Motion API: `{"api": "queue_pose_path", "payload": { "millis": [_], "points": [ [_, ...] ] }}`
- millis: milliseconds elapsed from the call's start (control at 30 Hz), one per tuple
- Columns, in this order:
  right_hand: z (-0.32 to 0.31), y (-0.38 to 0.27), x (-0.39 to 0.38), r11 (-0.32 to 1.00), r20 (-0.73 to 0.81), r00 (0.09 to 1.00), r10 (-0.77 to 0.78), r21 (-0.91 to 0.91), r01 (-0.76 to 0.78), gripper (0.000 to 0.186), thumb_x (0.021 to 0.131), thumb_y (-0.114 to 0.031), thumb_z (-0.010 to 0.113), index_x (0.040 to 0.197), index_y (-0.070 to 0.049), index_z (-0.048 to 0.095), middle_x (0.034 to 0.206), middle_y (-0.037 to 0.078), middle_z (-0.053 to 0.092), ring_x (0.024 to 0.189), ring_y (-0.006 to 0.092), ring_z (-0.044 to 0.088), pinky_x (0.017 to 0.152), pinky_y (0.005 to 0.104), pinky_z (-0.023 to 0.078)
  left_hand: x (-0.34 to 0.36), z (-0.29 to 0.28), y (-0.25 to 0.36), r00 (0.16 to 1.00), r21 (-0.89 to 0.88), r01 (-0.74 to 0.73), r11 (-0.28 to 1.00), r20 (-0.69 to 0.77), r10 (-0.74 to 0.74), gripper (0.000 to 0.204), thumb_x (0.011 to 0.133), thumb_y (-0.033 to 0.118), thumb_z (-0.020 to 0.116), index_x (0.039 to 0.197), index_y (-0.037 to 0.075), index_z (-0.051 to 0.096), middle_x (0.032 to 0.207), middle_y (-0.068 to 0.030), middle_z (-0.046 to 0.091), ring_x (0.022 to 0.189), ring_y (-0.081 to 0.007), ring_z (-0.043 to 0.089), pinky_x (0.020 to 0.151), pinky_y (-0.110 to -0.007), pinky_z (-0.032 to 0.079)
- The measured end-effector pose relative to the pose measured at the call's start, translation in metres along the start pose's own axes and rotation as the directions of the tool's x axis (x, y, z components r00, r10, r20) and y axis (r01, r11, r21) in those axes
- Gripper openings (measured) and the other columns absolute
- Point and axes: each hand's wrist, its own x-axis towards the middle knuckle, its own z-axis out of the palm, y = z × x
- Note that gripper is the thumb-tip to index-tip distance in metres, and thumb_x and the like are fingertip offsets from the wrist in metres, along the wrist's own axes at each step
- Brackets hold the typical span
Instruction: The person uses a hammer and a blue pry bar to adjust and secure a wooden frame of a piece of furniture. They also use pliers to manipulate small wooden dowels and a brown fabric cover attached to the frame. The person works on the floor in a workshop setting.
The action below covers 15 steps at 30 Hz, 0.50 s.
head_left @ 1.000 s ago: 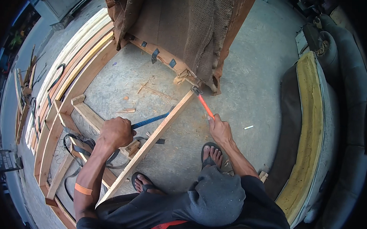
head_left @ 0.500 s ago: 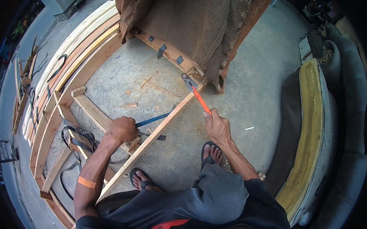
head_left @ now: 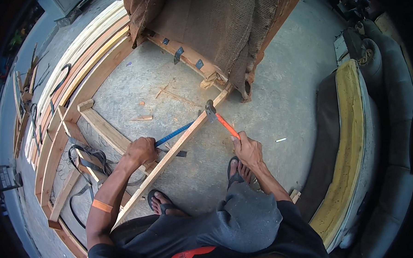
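My right hand is closed on the orange handle of a claw hammer. The hammer's dark metal head is at a long pale wooden rail, partway along it. My left hand is wrapped round a slim blue bar that slants up toward the same rail. The bar's far end meets or passes behind the rail, so what it touches cannot be made out. The rail belongs to a curved wooden frame on the floor to my left.
Ahead stands a piece of furniture covered in brown fabric. A crossbar and black straps lie within the frame. To the right is a yellow foam pad beside grey upholstery. My sandalled feet stand near the rail.
The hammer head has come down toward me along the rail, away from the brown furniture, and has turned. My left hand and the blue bar have shifted only slightly.
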Motion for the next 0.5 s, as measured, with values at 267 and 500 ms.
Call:
{"api": "queue_pose_path", "payload": {
  "millis": [267, 500],
  "points": [
    [0.017, 0.035, -0.040, 0.860, 0.179, 0.854, 0.489, 0.062, -0.506, 0.046, 0.104, -0.045, 0.048, 0.107, -0.001, 0.062, 0.080, 0.029, 0.069, 0.083, 0.0504, 0.068, 0.076, 0.0575, 0.052, -0.025, -0.056, 0.035, 0.992, 0.148, -0.029, 0.989, -0.121, 0.047, 0.037, 0.094, 0.036, 0.066, 0.102, 0.001, 0.074, 0.094, -0.0248, 0.073, 0.091, -0.0410, 0.073, 0.084, -0.049, 0.057],
    [0.033, 0.077, -0.072, 0.667, 0.191, 0.676, 0.711, 0.118, -0.735, 0.049, 0.103, -0.045, 0.046, 0.112, 0.001, 0.061, 0.094, 0.032, 0.070, 0.094, 0.0521, 0.067, 0.084, 0.0566, 0.052, -0.066, -0.105, 0.062, 0.970, 0.123, -0.044, 0.991, -0.233, 0.072, 0.034, 0.096, 0.035, 0.065, 0.097, 0.003, 0.073, 0.085, -0.0250, 0.072, 0.085, -0.0418, 0.072, 0.080, -0.051, 0.055]
  ]
}}
